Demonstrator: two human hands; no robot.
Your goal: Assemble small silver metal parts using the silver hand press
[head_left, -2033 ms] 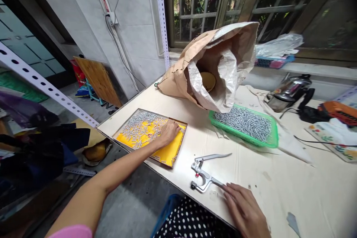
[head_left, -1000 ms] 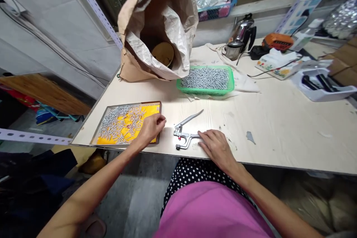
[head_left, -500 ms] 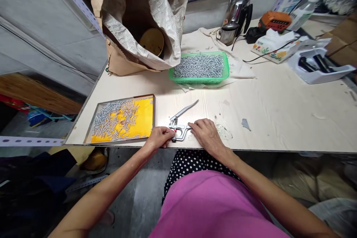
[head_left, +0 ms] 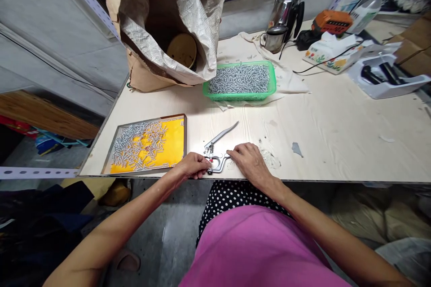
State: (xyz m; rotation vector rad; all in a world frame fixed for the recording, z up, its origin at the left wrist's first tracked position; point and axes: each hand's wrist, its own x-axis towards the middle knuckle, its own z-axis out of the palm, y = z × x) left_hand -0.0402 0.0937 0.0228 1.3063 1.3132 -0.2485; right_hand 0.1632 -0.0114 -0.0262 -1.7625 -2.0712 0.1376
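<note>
A pair of silver snap-fastener pliers lies at the table's front edge, its upper handle raised and slanting away to the right. A spring and a small red part show near its jaw. My right hand grips the end of the lower handle, thumb and fingers closed on it. At the jaw, my left hand is closed in a pinch beside the red part; what its fingertips hold is hidden. Left of that hand sits a shallow tray with a yellow bottom, scattered with many small metal pins.
A green basket full of similar metal pieces stands behind the pliers. At the back left is a large open paper sack. A kettle, metal cup, orange battery, tissue box and white tray stand at the back right.
My left fingers have shifted very slightly at the jaw of the pliers. The right hand stays on the lower handle, and the view has tilted a little.
</note>
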